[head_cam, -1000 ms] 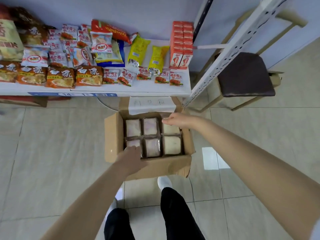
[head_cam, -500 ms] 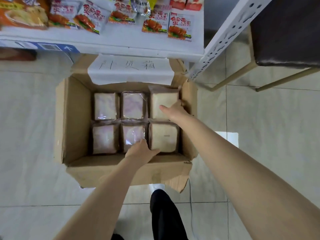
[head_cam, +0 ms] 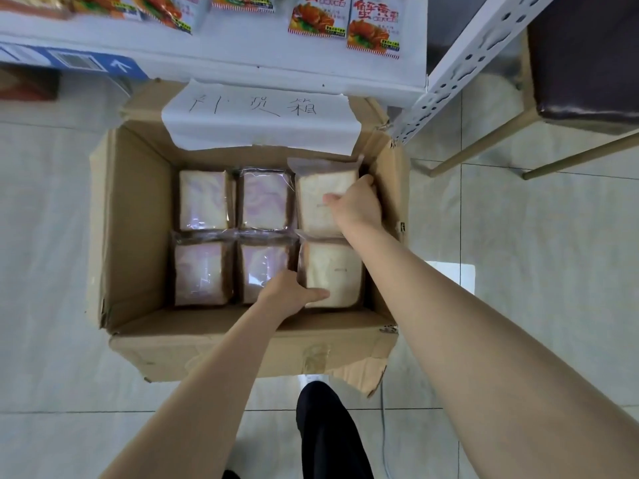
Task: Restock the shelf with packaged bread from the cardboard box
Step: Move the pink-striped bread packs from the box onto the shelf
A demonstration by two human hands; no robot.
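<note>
We see cardboard box [head_cam: 138, 216] open on floor below shelf [head_cam: 242, 60] edge. Six bread packs inside, two rows. Our right hand [head_cam: 356, 205] grips far-right pack [head_cam: 318, 198]. Our left hand [head_cam: 290, 295] clasps near-right pack [head_cam: 335, 271].

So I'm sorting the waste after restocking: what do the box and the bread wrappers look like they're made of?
Box: brown corrugated cardboard, matte, with creased walls and a torn flap. Bread wrappers: probably thin clear plastic film, glossy, glinting and wrinkled over the slices.

bread packs [head_cam: 265, 202] in box [head_cam: 138, 216], seemingly below shelf [head_cam: 242, 57]
</note>
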